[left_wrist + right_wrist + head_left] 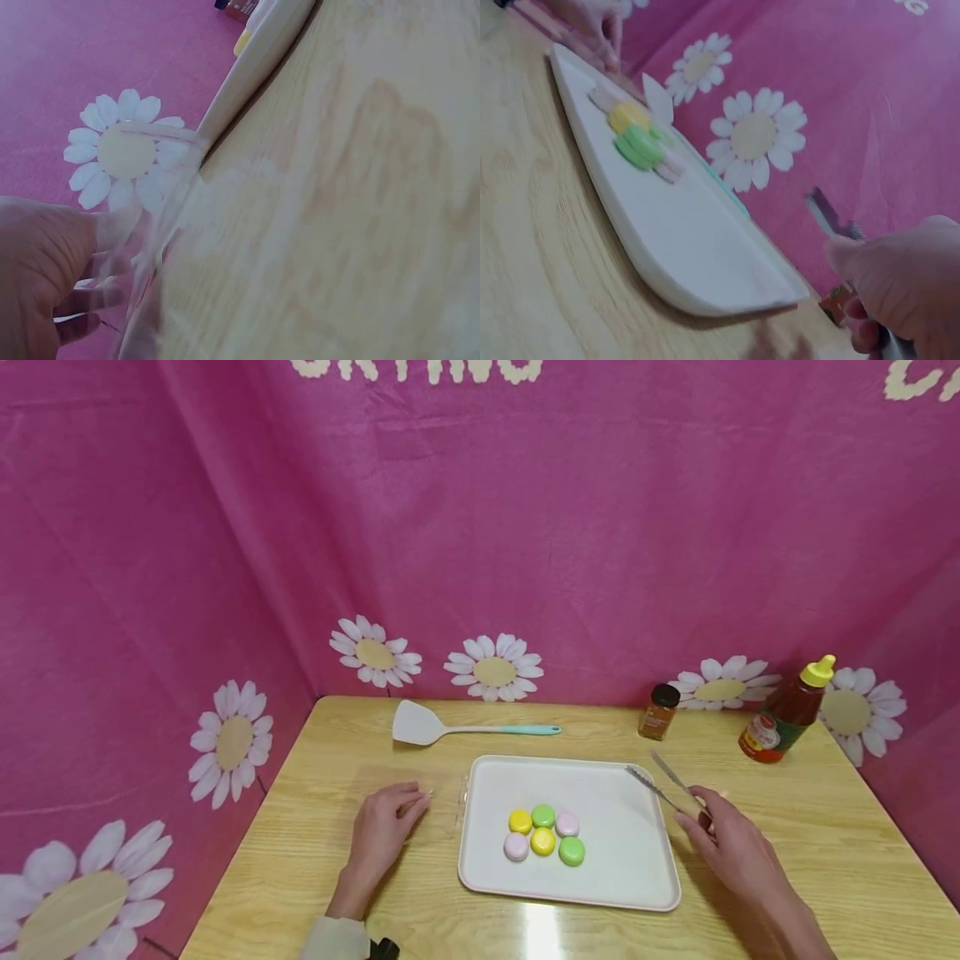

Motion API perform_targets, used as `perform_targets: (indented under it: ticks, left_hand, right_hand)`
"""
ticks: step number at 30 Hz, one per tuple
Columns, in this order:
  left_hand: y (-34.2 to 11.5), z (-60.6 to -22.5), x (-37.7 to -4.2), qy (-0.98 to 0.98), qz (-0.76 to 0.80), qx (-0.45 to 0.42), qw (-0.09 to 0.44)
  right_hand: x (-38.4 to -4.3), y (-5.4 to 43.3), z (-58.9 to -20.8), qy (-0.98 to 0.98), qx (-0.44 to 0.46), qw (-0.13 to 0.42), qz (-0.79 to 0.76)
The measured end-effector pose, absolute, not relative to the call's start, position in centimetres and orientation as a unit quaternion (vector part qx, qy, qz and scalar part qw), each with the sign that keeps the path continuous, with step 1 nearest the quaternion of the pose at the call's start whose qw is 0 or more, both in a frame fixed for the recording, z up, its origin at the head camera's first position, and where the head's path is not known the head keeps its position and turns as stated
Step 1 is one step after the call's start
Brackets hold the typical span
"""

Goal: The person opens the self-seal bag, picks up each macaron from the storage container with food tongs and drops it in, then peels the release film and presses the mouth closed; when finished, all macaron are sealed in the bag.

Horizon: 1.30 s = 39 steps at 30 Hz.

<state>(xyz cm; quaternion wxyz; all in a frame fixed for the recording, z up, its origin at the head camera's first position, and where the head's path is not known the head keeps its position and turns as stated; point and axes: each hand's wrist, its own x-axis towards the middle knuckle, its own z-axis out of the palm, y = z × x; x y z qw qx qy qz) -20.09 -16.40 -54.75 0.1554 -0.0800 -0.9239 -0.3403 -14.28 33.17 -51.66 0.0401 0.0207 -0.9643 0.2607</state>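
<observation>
A white tray [622, 802] lies on the wooden table and holds several small round sweets [543, 835] in yellow, green and pink, clustered left of its middle. My right hand [701, 814] rests at the tray's right edge and grips metal tongs [663, 781], whose two tips point up and left over the tray's far right corner. The tongs [825, 214] and the hand [907, 285] also show in the right wrist view, beyond the tray [667, 232]. My left hand [408, 806] lies on the table left of the tray, fingers loosely bent, beside a clear plastic piece [461, 797].
A white spatula [450, 727] with a teal handle lies behind the tray. A brown spice jar [660, 710] and a red sauce bottle [783, 714] with a yellow cap stand at the back right. Pink flowered cloth walls [525, 527] close in the table's back and sides.
</observation>
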Motion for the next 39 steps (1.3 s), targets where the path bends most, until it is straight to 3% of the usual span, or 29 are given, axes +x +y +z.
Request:
perform_targets:
  ticks: [13,21,31,39]
  left_hand:
    - [-16.5,-54.7,-19.9,-0.925,-0.333,-0.091,0.159]
    - [-16.3,-54.7,-19.7,-0.932,-0.325,-0.074,0.142]
    - [-16.1,-54.7,-19.8,-0.921,-0.342,-0.075,0.17]
    - [-16.2,-54.6,-19.8,-0.913,-0.359,-0.073,0.178]
  right_hand:
    - [-10.9,29.4,-49.2,-0.954,0.04,-0.13,0.269]
    - [-10.4,27.7,-49.9,-0.96,0.043,-0.146,0.235]
    - [-11.6,27.7,-49.7,-0.958,0.055,-0.134,0.246]
    - [-10.7,27.3,-49.8,-0.959,0.06,-0.156,0.23]
